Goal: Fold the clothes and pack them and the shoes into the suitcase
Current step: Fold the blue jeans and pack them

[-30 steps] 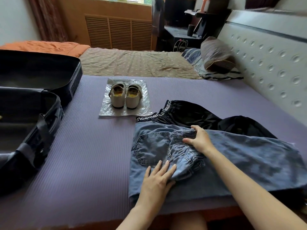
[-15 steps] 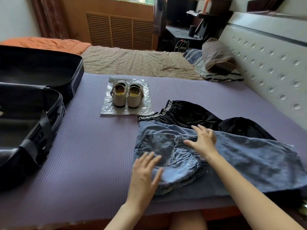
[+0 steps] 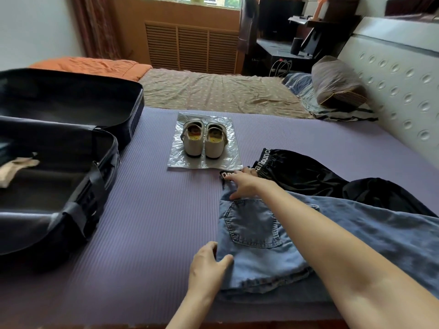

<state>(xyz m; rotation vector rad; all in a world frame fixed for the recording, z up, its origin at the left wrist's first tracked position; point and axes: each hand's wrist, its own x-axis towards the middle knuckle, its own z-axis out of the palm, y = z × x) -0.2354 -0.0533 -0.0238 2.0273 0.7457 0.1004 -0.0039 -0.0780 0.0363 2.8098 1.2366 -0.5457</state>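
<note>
Blue denim jeans (image 3: 251, 224): flat on purple ribbed mat (image 3: 154, 210), right of centre, overlapping black shorts (image 3: 308, 172). Left hand (image 3: 207, 267) pinches the near-left corner; right hand (image 3: 247, 185) lies outstretched, fingers straight, on the far-left corner. Pair of cream shoes (image 3: 204, 141) on clear plastic sheet (image 3: 175, 160) beyond. Open black suitcase (image 3: 78, 210) at left.

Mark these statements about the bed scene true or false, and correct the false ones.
1. The suitcase lies open. True.
2. The shoes are inside the suitcase. False: they stand side by side on a plastic sheet on the mat.
3. The left hand and the right hand both touch the jeans. True: the left is at the near edge and the right at the far corner.
4. The black shorts lie on top of the jeans. False: the jeans overlap the shorts.
</note>
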